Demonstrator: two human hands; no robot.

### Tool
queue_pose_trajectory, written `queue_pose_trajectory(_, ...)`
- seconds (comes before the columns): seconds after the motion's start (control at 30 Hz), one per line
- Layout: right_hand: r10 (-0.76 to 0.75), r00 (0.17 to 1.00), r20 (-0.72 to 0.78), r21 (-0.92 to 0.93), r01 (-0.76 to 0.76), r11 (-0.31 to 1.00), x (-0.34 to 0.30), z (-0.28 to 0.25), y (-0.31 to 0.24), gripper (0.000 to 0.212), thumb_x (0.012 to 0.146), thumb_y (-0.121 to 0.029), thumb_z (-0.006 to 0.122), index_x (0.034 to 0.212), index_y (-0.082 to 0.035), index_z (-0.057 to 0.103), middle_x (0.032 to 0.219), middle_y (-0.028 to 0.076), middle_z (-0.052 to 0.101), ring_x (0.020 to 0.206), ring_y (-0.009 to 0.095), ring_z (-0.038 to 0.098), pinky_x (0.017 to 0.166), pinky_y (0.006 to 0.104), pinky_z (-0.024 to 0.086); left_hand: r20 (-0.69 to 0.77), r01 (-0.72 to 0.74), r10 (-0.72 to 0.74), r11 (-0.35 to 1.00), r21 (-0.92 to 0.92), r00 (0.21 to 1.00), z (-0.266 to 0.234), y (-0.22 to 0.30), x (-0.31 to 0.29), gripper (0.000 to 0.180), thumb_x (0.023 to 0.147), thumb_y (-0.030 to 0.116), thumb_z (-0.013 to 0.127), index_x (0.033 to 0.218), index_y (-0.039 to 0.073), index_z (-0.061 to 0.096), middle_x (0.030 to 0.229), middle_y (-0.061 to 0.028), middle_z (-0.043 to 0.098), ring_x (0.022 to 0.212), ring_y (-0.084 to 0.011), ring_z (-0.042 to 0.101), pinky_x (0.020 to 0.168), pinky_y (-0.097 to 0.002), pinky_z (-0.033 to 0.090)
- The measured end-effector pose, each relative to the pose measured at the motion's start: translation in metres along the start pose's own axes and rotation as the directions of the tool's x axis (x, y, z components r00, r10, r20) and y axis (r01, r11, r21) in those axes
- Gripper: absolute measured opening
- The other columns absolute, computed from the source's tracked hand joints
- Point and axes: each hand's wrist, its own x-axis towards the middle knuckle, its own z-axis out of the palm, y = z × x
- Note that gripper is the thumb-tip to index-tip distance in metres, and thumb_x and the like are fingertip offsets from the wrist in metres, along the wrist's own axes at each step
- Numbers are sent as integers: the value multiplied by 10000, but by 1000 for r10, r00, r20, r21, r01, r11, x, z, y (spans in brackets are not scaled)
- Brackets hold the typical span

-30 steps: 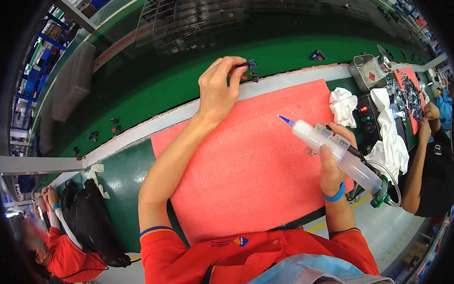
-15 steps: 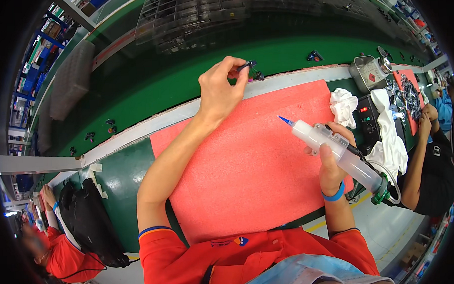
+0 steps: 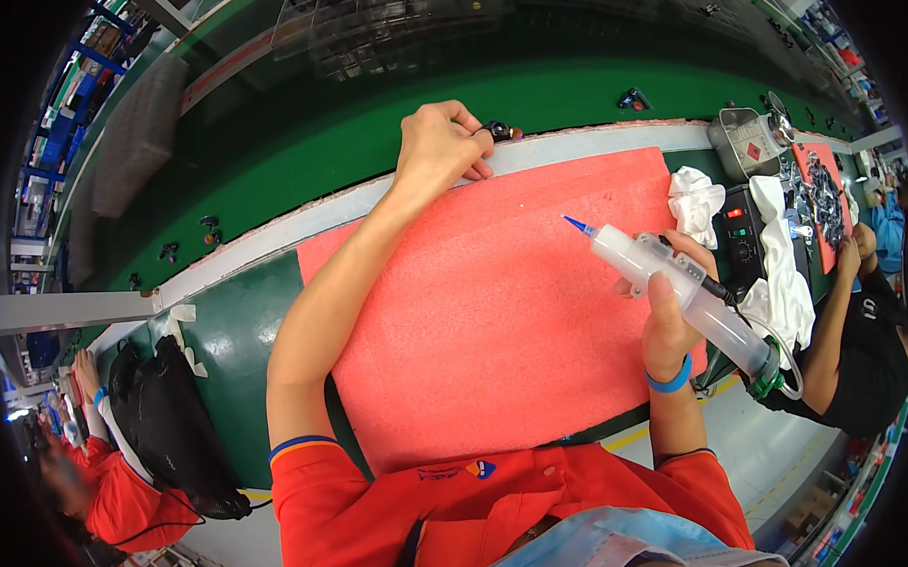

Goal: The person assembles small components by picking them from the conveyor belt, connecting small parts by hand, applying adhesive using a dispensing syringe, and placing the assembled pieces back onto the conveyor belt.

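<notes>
Reaches with the left hand (image 3: 444,146) to shortly before twelve o'clock, counted from the middle of the pink foam mat (image 3: 476,333), over the white rail (image 3: 579,141). Pinches in the closed fingertips a small dark part (image 3: 500,131), located at twelve o'clock, at the meeting edge of rail and green belt (image 3: 339,153). Cannot tell if resting there or lifted a little.

Holds in the right hand (image 3: 666,326), at three o'clock, a translucent dispenser (image 3: 726,334), with fingers and thumb closed around its clear holder. Tilts this tool, pointing the blue tip (image 3: 577,225) toward between ten and eleven o'clock, above the mat, and the green cap (image 3: 769,374) toward between four and five. Wears a blue band (image 3: 669,377) on the right wrist.

Can see on the belt another dark part (image 3: 632,100) at one o'clock, and several similar parts (image 3: 210,232) between nine and ten. Finds at two o'clock, just beside the mat, a crumpled white cloth (image 3: 695,205), then a black control box (image 3: 740,249) with a red light, and farther out a metal-looking container (image 3: 737,137).
</notes>
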Motion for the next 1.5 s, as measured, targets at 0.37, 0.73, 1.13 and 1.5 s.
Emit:
queue_pose_trajectory(0.37, 19, 1000, 11, 6, -19, 1000, 0, -3, -1, 419, 734, -197, 566, 1046, 32, 405, 874, 200, 546, 561, 211, 555, 507, 278, 448, 61, -21, 31, 987, -157, 998, 1, -8, 6, 86, 787, 40, 513, 824, -33, 487, 793, -155, 593, 626, -181, 608, 534, -256, 513)
queue_pose_trajectory(0.73, 33, 999, 25, 13, -33, 999, -2, -4, -3, 409, 736, -189, 568, 1041, 30, 404, 877, 201, 546, 576, 203, 566, 511, 274, 458, 83, -29, 47, 978, -207, 995, -1, -14, 8, 66, 796, 36, 498, 821, -23, 480, 821, -159, 585, 632, -181, 608, 540, -253, 515)
queue_pose_trajectory(1.13, -23, 999, 43, 88, 19, 996, 5, 3, -3, 395, 741, -174, 548, 1046, 39, 414, 875, 198, 543, 537, 200, 537, 481, 281, 440, -192, -260, 267, 964, 59, 944, -3, -15, 9, 43, 776, 46, 522, 805, 15, 517, 747, -94, 596, 570, -144, 593, 467, -244, 468)
queue_pose_trajectory(1.5, -121, 990, -69, 14, 122, 992, -7, 0, -2, 449, 753, -254, 544, 1036, 72, 419, 805, 196, 537, 484, 192, 511, 423, 253, 403, -248, -331, 611, 674, 660, 752, 47, -21, 36, 128, 592, 16, 569, 702, -7, 509, 715, -152, 544, 812, -308, 481, 670, -454, 385)
